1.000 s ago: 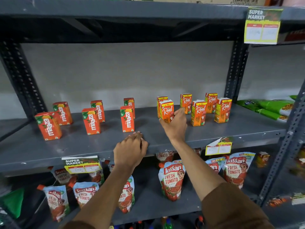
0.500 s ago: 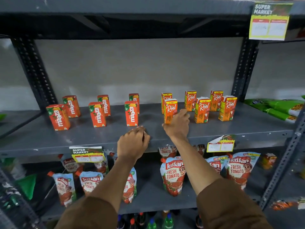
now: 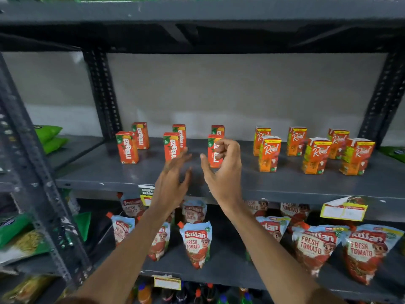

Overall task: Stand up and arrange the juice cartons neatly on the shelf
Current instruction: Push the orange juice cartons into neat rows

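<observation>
Since these are little juice cartons, we're guessing they're light and a bit tippy: stiff paperboard, smooth printed faces, narrow base. Everything sits upright on the grey metal shelf. The Maaza cartons are on the left half in two loose rows, and the Real cartons are on the right half, also two rows but a bit staggered and turned at slightly different angles.

Our left hand is open with fingers spread, hovering over the shelf front just below a front-row Maaza carton, gripping nothing. Our right hand is half curled and empty too, in front of the third front-row Maaza carton; can't tell if the fingers touch it.

We'd pinch each one across its two broad faces around mid-height, thumb one side and fingers the other. Squeeze gently, they probably dent. Sliding along the shelf should also work, but push low or it may topple.
</observation>
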`<action>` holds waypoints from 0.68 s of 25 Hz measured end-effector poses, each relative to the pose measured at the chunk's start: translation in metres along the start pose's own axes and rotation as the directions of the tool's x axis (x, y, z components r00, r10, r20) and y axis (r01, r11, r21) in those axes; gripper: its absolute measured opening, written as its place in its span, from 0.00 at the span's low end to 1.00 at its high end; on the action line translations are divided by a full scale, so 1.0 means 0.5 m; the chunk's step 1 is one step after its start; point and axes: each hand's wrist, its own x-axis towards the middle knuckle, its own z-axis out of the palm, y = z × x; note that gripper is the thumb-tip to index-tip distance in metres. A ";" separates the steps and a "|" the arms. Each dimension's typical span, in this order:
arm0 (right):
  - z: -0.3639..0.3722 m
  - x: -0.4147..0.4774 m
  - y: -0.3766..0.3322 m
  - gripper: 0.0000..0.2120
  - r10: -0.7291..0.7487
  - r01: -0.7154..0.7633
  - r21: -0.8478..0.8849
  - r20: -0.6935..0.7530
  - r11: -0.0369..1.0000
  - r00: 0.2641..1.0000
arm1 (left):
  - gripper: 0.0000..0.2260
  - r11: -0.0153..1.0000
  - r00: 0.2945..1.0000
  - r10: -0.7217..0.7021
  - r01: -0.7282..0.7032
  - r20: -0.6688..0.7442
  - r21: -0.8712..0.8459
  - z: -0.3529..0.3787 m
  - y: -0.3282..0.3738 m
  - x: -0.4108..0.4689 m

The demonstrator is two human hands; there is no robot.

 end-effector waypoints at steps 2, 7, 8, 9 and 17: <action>0.056 0.003 -0.015 0.20 0.030 -0.029 0.038 -0.006 0.999 1.000 | 0.21 0.999 0.994 -0.002 0.006 -0.107 0.037 -0.039 -0.042 0.015; 0.245 0.034 -0.026 0.29 0.221 -0.222 -0.012 -0.050 0.975 0.974 | 0.29 0.936 0.824 -0.351 0.325 -0.444 -0.137 -0.158 -0.197 0.106; 0.283 0.040 -0.018 0.33 0.288 -0.292 -0.049 -0.078 0.955 0.955 | 0.33 0.918 0.799 -0.386 0.382 -0.461 -0.107 -0.172 -0.237 0.123; 0.318 0.044 -0.009 0.37 0.368 -0.377 -0.083 -0.105 0.922 0.924 | 0.37 0.900 0.800 -0.413 0.432 -0.437 -0.060 -0.178 -0.276 0.133; 0.374 0.038 0.025 0.38 0.588 -0.560 -0.415 -0.070 0.717 0.805 | 0.37 0.836 0.852 -0.513 0.524 -0.108 0.166 -0.173 -0.339 0.119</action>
